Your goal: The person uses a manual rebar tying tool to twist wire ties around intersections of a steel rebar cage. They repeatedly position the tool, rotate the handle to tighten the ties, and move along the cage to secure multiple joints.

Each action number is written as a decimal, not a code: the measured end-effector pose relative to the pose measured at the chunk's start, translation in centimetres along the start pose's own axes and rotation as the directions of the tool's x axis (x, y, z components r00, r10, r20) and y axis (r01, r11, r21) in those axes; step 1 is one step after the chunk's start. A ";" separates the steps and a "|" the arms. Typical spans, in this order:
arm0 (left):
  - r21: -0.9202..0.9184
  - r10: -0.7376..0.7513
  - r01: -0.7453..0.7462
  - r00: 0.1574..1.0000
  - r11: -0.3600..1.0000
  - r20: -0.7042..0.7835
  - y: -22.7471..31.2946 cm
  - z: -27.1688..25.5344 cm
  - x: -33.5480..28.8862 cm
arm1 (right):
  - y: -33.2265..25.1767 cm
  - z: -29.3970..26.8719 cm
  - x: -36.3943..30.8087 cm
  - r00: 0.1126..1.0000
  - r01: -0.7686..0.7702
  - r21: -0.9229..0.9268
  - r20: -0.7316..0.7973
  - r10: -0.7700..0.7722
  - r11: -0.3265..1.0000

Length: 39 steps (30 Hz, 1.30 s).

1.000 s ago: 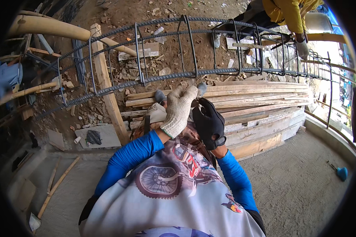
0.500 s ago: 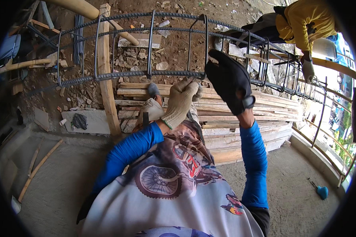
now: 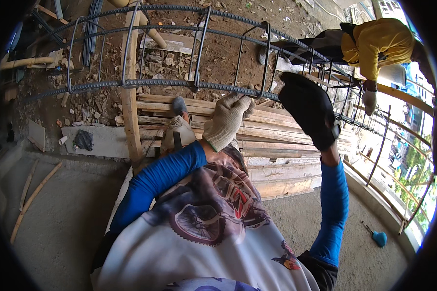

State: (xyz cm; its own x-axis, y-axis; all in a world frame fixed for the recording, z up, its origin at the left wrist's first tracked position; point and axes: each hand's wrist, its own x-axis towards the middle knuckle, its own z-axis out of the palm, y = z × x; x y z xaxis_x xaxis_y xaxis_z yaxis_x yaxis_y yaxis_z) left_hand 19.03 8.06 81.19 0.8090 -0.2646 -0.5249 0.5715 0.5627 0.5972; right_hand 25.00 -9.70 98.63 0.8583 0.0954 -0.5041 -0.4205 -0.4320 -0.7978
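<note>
My left hand [image 3: 228, 120], in a cream knit glove, is closed just under the lower ribbed bar of a long rebar cage [image 3: 170, 85]. Its fingertips pinch beside a stirrup [image 3: 266, 60]; what they hold is hidden, though thin wire-like lines show just below. To the right, my right hand [image 3: 307, 109] in a black glove is stretched out flat, back upward, its fingers reaching over the same lower bar. Part of the cage is hidden behind it, and I see nothing in its grasp.
Stacked planks [image 3: 286, 167] lie under the cage, and a wooden post [image 3: 129, 92] stands left. A co-worker in a yellow top [image 3: 381, 46] bends over the cage's far right end. A blue bulb-shaped object [image 3: 379, 238] lies on the concrete floor [image 3: 296, 223] at lower right.
My right hand has moved right, off the stirrup corner. My left hand stays pinched below the lower bar, now a little left of the stirrup. The view has shifted slightly.
</note>
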 end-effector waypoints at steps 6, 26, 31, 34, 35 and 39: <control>-0.004 -0.024 0.024 1.000 1.000 -0.008 0.4 0.3 -0.2 | -0.7 1.9 7.4 0.962 0.263 -0.202 0.130 -0.240 0.943; -0.019 -0.052 0.049 0.979 0.999 -0.196 0.5 3.4 -1.3 | 1.7 1.6 4.6 0.886 0.445 -0.360 0.042 -0.463 0.820; 0.002 -0.046 0.048 0.970 0.999 -0.239 0.8 4.2 -1.3 | 2.5 1.9 4.0 0.855 0.479 -0.393 0.008 -0.518 0.785; 0.005 -0.070 0.073 0.966 0.997 -0.247 1.2 4.5 -1.3 | 2.7 2.4 2.9 0.825 0.500 -0.438 -0.021 -0.565 0.747; -0.005 -0.059 0.060 0.965 0.998 -0.257 1.3 4.6 -1.4 | 2.8 2.7 2.3 0.810 0.505 -0.461 -0.037 -0.585 0.729; -0.013 -0.068 0.067 0.950 0.998 -0.304 1.8 5.2 -1.5 | 3.8 4.3 -0.7 0.748 0.479 -0.548 -0.156 -0.646 0.686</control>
State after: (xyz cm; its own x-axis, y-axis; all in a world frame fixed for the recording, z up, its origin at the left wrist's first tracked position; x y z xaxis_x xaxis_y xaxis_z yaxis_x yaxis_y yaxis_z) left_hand 19.58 5.46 86.20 0.6882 -0.0514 -0.7237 0.6228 0.5536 0.5529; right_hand 21.54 -7.54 94.58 0.9589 0.2108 0.1897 0.2833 -0.7419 -0.6078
